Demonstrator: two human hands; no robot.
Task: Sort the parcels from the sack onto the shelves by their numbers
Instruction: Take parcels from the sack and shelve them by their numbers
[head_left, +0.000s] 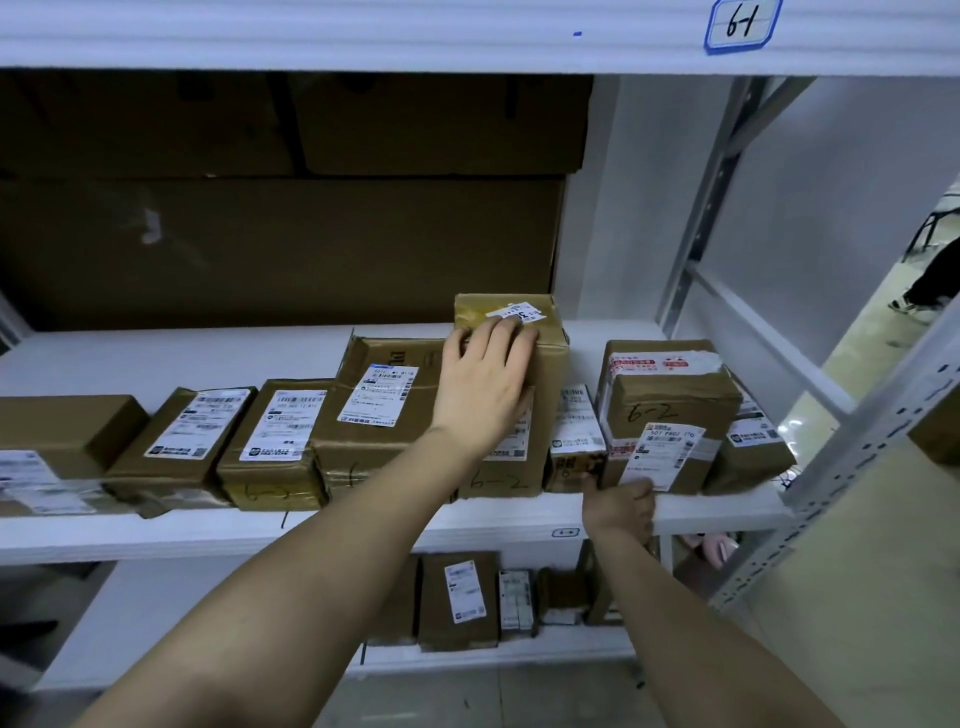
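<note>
Item: tall parcel (511, 400), upright mid-row on the middle shelf (311, 525), marked 6-2.
Left hand (483, 384): fingers spread flat over its top front edge, pressing.
Right hand (621, 506): fingers curled at the shelf lip, pinching a small labelled parcel (662, 457).
Risk: likely toppling forward, or nudging the slim neighbour (574, 441).
Room: row packed tight; open shelf behind, far side.
</note>
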